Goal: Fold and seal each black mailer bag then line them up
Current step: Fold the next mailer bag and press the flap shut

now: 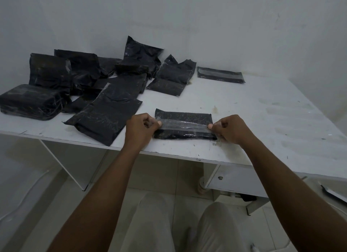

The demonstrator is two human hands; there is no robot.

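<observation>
We pinch the folded mailer bag [183, 125] at both ends, left hand [141, 128] and right hand [228, 128], pressing its seal near the worktop [272, 120] front edge. One sealed bag [220, 74] lies behind; the heap [84, 82] remains, we judge.

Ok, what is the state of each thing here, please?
front bag, folded, lying flat, clear strip across
left grip, pinching its left end
right grip, pinching its right end
far bag, folded flat, lying apart
pile of bags, jumbled, overlapping, some flaps up
</observation>
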